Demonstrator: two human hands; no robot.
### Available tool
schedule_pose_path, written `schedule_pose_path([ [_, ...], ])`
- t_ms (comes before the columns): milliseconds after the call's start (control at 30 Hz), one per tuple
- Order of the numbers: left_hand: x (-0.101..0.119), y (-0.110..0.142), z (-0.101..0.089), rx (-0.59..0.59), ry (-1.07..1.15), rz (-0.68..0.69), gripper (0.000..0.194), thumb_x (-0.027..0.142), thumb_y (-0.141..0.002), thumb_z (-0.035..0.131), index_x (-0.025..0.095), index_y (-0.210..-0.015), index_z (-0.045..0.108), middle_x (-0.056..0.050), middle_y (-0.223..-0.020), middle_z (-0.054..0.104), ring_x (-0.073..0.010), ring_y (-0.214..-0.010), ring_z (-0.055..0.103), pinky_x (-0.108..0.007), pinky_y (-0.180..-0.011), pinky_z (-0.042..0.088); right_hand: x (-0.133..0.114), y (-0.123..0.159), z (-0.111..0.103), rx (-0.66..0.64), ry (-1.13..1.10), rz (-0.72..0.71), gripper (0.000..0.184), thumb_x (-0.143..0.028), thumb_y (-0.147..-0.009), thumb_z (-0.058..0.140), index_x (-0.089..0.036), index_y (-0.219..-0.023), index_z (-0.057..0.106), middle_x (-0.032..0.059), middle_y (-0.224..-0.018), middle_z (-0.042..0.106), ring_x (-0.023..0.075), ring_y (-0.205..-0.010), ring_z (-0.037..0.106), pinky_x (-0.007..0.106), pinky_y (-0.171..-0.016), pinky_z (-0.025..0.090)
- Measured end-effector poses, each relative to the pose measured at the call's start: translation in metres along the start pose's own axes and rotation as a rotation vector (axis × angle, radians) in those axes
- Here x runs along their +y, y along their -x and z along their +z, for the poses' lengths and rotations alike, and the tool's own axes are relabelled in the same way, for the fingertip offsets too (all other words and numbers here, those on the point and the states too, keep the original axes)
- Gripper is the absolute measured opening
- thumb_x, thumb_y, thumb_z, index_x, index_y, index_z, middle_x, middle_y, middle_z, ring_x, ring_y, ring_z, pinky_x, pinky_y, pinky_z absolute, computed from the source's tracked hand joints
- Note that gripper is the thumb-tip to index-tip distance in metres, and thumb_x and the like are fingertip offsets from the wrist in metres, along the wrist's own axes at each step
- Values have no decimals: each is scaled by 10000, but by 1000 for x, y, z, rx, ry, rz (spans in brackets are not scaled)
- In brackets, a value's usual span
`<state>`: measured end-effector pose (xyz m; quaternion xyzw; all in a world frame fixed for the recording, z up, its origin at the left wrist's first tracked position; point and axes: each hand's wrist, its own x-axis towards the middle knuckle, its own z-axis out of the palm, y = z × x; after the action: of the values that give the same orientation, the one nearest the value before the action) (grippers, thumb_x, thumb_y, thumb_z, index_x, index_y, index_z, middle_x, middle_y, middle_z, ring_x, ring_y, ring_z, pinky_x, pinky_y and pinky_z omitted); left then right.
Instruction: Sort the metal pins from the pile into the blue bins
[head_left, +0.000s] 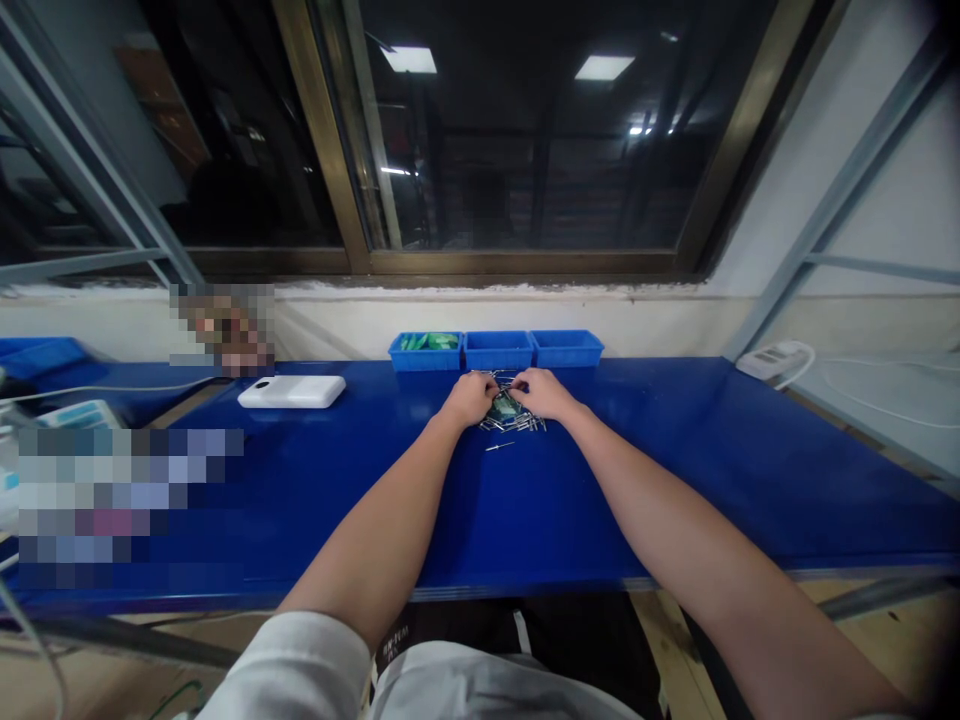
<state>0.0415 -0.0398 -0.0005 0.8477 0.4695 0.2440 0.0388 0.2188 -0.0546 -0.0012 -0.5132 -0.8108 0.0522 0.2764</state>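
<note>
A loose pile of thin metal pins that look like blind rivets lies on the blue tabletop in front of me. Among them, a small green plastic bag shows between my hands. My left hand is closed, with its fingertips at the bag's upper left edge. From the other side, my right hand pinches near the upper right edge. Part of the pile is hidden by my fingers. One single rivet lies apart, nearer to me.
Three blue bins stand in a row against the wall; the left one holds green packets. A white power bank lies to the left on the blue table. At the far right is a white power strip with a cable.
</note>
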Motion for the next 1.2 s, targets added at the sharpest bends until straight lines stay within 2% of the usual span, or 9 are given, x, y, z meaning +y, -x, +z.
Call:
schedule_pose_path([
  [200, 1, 0, 0, -38, -30, -63, 191, 213, -829, 466, 185, -829, 655, -81, -927, 652, -191, -909, 585, -279, -826, 430, 1, 1, 1, 14, 14, -11, 169, -291, -777, 560, -199, -834, 689, 60, -860, 668, 176, -810, 598, 270, -747, 426],
  [400, 10, 5, -5, 69, -90, -64, 206, 245, -870, 422, 189, -864, 620, -86, -1032, 603, -225, -1018, 530, -362, -863, 389, -3, 0, -1, 130, -18, -40, 242, -295, -800, 548, -179, -983, 656, 75, -936, 655, 178, -864, 571, 298, -809, 419],
  [533, 16, 4, -8, 81, -41, 11, 199, 241, -878, 423, 186, -882, 614, -73, -970, 623, -198, -963, 554, -323, -852, 396, -8, 1, -5, 114, -84, -124, 208, -236, -819, 516, -198, -948, 675, 58, -942, 672, 168, -860, 579, 300, -825, 412],
  [633, 16, 2, -9, 109, 34, 48, 187, 210, -864, 440, 173, -875, 623, -72, -928, 642, -185, -907, 579, -283, -811, 424, -12, 2, -7, 94, -144, -123, 193, -224, -803, 526, -203, -902, 691, 45, -893, 683, 166, -816, 594, 287, -771, 425],
  [733, 15, 2, -10, 138, 101, 39, 174, 192, -847, 465, 169, -861, 637, -64, -890, 668, -181, -860, 606, -262, -782, 440, -14, 3, -7, 74, -205, -103, 178, -244, -777, 556, -203, -879, 696, 33, -840, 686, 154, -739, 595, 268, -707, 431],
  [900, 14, 2, -12, 159, 188, -14, 167, 230, -831, 517, 186, -947, 629, -41, -845, 694, -172, -829, 636, -247, -766, 450, -16, 3, -8, 145, -212, -77, 200, -268, -776, 565, -187, -913, 686, 43, -848, 687, 141, -695, 575, 255, -677, 422],
  [1000, 14, 3, -12, 162, 213, -23, 200, 240, -817, 543, 186, -999, 608, -31, -798, 700, -169, -785, 646, -257, -769, 453, -16, 3, -9, 112, -229, -84, 186, -281, -787, 558, -195, -885, 690, 32, -813, 687, 138, -685, 578, 250, -673, 419],
  [1200, 13, 5, -11, 161, 316, -32, 169, 246, -785, 577, 182, -935, 623, -22, -779, 705, -154, -745, 649, -244, -731, 466, -15, 3, -10, 96, -269, -73, 156, -289, -778, 575, -189, -820, 686, 30, -777, 683, 149, -693, 589, 259, -670, 418],
])
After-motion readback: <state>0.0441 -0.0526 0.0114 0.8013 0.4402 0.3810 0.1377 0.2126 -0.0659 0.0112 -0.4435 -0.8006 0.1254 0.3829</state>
